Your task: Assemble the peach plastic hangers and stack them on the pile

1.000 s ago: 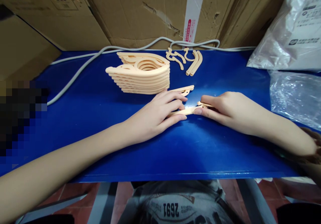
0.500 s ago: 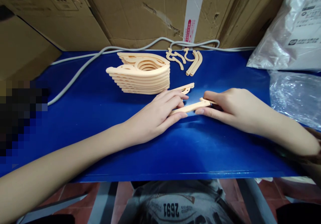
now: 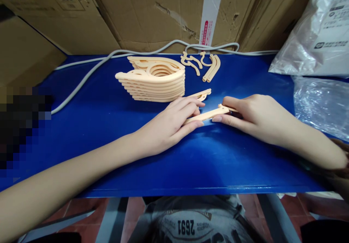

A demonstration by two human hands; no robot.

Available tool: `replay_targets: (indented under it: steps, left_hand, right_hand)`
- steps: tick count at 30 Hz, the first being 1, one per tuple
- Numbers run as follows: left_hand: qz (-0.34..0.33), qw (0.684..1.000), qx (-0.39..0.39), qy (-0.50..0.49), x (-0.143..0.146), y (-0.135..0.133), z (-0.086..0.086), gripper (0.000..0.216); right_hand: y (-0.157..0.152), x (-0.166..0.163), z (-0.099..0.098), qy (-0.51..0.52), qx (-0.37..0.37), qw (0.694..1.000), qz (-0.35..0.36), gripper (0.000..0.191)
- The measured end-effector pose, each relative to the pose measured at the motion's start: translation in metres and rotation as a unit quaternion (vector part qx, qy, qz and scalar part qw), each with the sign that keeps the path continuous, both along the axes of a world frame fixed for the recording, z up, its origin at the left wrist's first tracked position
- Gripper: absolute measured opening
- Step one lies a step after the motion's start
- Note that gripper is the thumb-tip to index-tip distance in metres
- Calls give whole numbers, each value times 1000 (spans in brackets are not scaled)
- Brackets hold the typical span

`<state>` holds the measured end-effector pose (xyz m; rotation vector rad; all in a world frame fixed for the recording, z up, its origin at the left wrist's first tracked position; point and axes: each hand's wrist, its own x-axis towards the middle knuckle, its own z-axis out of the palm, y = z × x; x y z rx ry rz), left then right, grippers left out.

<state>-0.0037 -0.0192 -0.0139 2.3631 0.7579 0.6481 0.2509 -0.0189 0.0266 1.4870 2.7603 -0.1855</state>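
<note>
My left hand (image 3: 170,121) and my right hand (image 3: 255,114) pinch the two ends of a peach plastic arm piece (image 3: 206,115) just above the blue table (image 3: 109,141). The left fingers curl over its near-left end, the right thumb and forefinger close on its far-right end. Another loose peach piece (image 3: 201,94) lies just behind the left fingertips. A stack of folded peach hangers (image 3: 152,79) stands behind the left hand.
Small peach hooks and curved strips (image 3: 203,64) lie at the table's back. A grey cable (image 3: 89,72) runs along the back left. Cardboard boxes (image 3: 152,10) form a wall behind. Plastic bags (image 3: 319,90) sit at the right.
The right end of the held piece has lifted and tilted up as my right hand moved slightly back and to the right. My left hand has barely shifted.
</note>
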Motion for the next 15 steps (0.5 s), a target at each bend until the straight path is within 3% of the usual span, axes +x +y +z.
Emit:
replay_targets:
  steps: [15]
  left_hand:
    - [-4,1000,17,6,-1,1,-2,18]
  right_hand:
    - [-1,-1,-1,13,-7,1000,-1,62]
